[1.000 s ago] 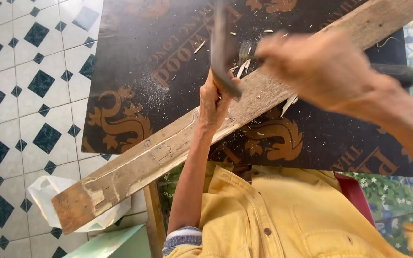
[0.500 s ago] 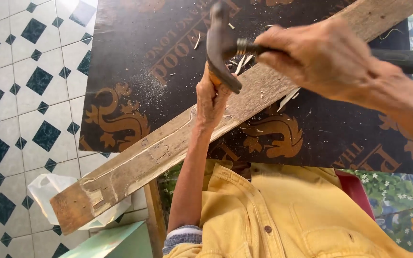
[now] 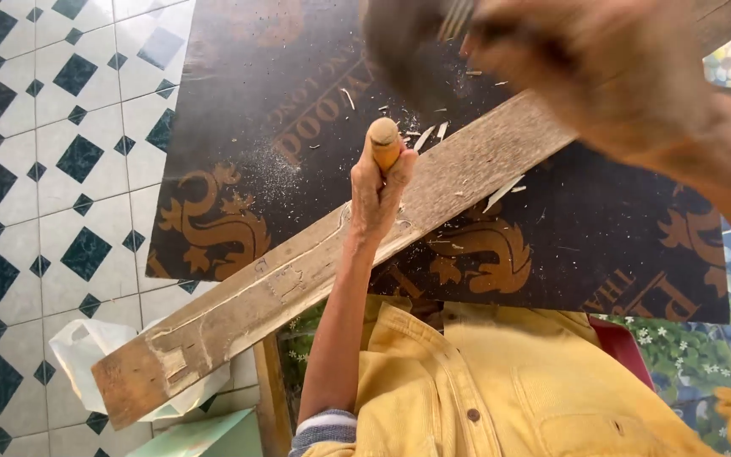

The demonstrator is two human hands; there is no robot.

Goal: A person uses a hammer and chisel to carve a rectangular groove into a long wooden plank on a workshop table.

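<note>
Tiled floor (image 3: 52, 169), white w/ dark diamonds, fills the left side. On top of it sits a big dark board (image 3: 264, 127) w/ gold dragon prints, serving as the worktop; fine sawdust is scattered near its middle.

A long wooden plank (image 3: 298, 279) lies diagonally across the board, from beyond the near-left corner up toward the far-right corner. Its near end overhangs the board's edge, w/ a notch cut in it, above a white plastic bag (image 3: 86, 355) on the floor. Shallow grooves are carved along the plank's lower half.

The person wears a yellow shirt (image 3: 484, 389), seen at the near edge.

Right hand (image 3: 602, 68) is raised over the far-right part of the board, heavily blurred, fist closed round a hammer (image 3: 408, 42) whose dark head is also a blur. Hands are well apart, right one above the left.

Left hand (image 3: 378, 190) rests on the plank at about mid-length, fingers wrapped tight round a chisel (image 3: 385, 140) w/ a rounded wooden handle, held upright; blade is hidden behind the hand.

Pale wood chips (image 3: 501, 193) lie on the plank & board just beside the chisel.
</note>
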